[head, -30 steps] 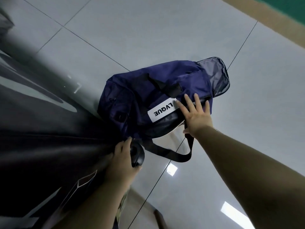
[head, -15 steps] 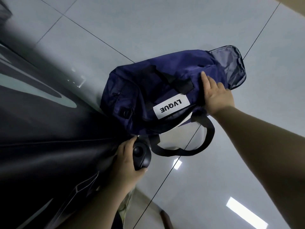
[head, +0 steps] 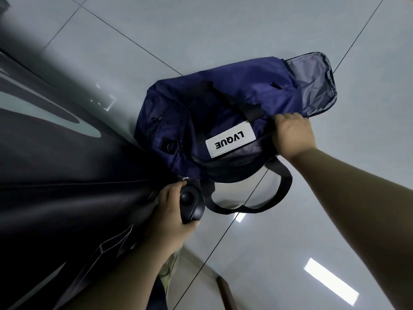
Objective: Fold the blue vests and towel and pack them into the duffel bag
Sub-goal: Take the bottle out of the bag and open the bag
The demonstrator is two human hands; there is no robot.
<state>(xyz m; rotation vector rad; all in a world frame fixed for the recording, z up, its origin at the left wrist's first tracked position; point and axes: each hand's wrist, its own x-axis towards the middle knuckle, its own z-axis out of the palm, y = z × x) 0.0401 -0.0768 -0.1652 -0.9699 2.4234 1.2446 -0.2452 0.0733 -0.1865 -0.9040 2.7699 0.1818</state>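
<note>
The right hand [head: 292, 135] curls closed around the near edge of the navy duffel bag [head: 223, 113], by its black strap. The left hand [head: 172, 211] grips a small black rounded device [head: 192, 204] beside the bag's near-left corner. The bag lies on the pale tiled floor [head: 223, 30], its long axis running from near-left to far-right, open end flap [head: 312, 86] far-right.
</note>
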